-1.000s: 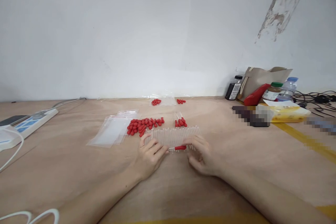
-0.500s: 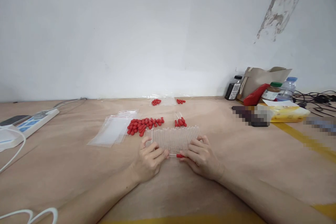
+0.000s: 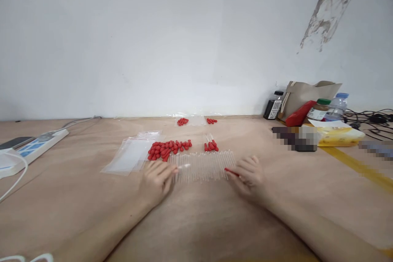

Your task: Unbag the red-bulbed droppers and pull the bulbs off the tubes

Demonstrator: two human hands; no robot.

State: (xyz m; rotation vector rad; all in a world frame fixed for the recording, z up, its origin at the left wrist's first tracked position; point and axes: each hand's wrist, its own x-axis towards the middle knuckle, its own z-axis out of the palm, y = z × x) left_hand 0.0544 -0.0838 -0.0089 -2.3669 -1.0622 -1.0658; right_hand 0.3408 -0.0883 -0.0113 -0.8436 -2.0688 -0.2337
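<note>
My left hand (image 3: 157,179) pinches a clear glass dropper tube (image 3: 184,166), blurred, which points right over the row of tubes. In my right hand (image 3: 248,174), a red rubber bulb (image 3: 231,171) pokes out between thumb and fingers; the rest of it is hidden. Between and beyond both hands lies a row of clear glass tubes (image 3: 201,168), side by side. A heap of red rubber bulbs (image 3: 166,150) sits past my left hand. Behind the row are several droppers (image 3: 211,146) with red bulbs fitted on glass tubes.
Clear plastic bags (image 3: 127,157) lie left of the bulbs. Farther back, more red bulbs (image 3: 182,121) rest by clear plastic. A power strip (image 3: 33,151) is at far left. At right stand a dark bottle (image 3: 273,106), a beige bag (image 3: 307,94) and a yellow tissue pack (image 3: 340,134).
My hands have moved apart, left hand leftward and right hand rightward. The tube and red bulb, lined up together between them before, are now apart, one in each hand.
</note>
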